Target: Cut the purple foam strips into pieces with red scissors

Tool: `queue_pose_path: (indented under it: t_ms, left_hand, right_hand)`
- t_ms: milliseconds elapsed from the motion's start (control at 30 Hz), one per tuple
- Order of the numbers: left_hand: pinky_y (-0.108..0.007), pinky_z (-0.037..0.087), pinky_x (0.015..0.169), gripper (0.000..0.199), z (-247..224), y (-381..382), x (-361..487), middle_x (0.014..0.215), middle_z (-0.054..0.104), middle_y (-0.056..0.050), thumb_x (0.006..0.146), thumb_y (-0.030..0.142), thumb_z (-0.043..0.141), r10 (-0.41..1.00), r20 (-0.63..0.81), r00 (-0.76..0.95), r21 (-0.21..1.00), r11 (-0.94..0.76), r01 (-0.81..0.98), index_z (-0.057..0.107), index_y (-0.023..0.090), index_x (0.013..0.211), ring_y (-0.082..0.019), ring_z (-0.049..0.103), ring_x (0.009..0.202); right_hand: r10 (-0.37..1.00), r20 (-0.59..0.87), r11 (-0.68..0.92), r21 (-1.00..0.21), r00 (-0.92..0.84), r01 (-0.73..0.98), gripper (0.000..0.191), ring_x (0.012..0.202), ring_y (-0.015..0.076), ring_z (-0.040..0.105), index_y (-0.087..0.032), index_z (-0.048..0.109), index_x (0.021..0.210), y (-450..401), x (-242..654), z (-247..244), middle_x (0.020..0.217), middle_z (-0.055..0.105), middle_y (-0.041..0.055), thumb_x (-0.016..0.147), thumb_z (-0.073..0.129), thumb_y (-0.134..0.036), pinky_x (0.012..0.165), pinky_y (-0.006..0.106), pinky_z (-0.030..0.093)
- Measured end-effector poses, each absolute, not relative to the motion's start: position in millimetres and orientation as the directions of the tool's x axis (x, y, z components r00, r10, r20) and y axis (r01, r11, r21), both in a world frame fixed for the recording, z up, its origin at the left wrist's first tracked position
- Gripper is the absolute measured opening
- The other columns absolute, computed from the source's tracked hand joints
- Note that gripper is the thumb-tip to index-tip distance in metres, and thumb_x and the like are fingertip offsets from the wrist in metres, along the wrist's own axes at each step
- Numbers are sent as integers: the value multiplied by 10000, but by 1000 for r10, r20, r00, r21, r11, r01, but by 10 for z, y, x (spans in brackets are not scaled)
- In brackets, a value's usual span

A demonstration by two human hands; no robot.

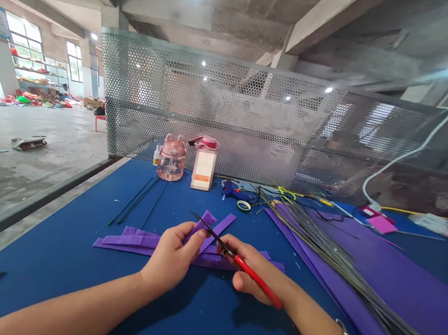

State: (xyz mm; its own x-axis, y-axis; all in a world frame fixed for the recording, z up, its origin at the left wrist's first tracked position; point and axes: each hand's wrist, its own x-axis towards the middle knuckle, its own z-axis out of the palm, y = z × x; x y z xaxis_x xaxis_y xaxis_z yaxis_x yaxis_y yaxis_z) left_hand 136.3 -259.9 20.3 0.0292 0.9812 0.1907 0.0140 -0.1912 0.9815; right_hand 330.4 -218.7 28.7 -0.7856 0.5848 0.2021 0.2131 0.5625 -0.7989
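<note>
My left hand pinches a folded purple paper strip between thumb and fingers. Another purple strip slants up just to the right of it. In my right hand is a pair of red-handled scissors, with the dark blades pointing up and left across the held strip. I cannot tell whether the blades are cutting into it. More purple strips lie flat in a loose pile on the blue table, under and behind both hands.
Dark thin stems lie at the left. Behind stand a pink bottle, a second pink-lidded bottle, a blue glue gun and a tape roll. Purple sheets with bundled wires cover the right. A perforated metal screen borders the back.
</note>
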Motion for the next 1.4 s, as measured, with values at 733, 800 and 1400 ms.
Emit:
queue_pose_path:
  t_ms: [733, 800, 1400]
  left_hand:
    - [-192, 209, 428, 320, 211, -2582, 1343, 480, 319, 78, 823, 445, 499, 980, 194, 48, 981, -195, 22, 575, 138, 775, -63, 253, 457]
    - [-193, 213, 430, 319, 205, -2582, 1343, 479, 327, 77, 824, 444, 498, 981, 191, 45, 981, -192, 16, 574, 138, 776, -64, 259, 458]
    - [-196, 242, 443, 321, 206, -2573, 1345, 490, 364, 68, 818, 446, 503, 983, 180, 26, 983, -181, 18, 573, 139, 762, -69, 288, 466]
  right_hand:
    - [620, 203, 565, -786, -758, 251, 627, 556, 88, 225, -140, 501, 874, -2186, 3273, 303, 646, 317, -47, 733, 444, -748, 478, 212, 208]
    - [622, 210, 578, -773, -754, 261, 594, 559, 90, 238, -137, 507, 873, -2187, 3273, 301, 645, 323, -45, 763, 446, -717, 485, 215, 216]
    - [598, 190, 557, -797, -778, 234, 646, 604, 108, 286, -167, 480, 910, -2188, 3306, 285, 713, 371, -17, 719, 401, -779, 511, 216, 283]
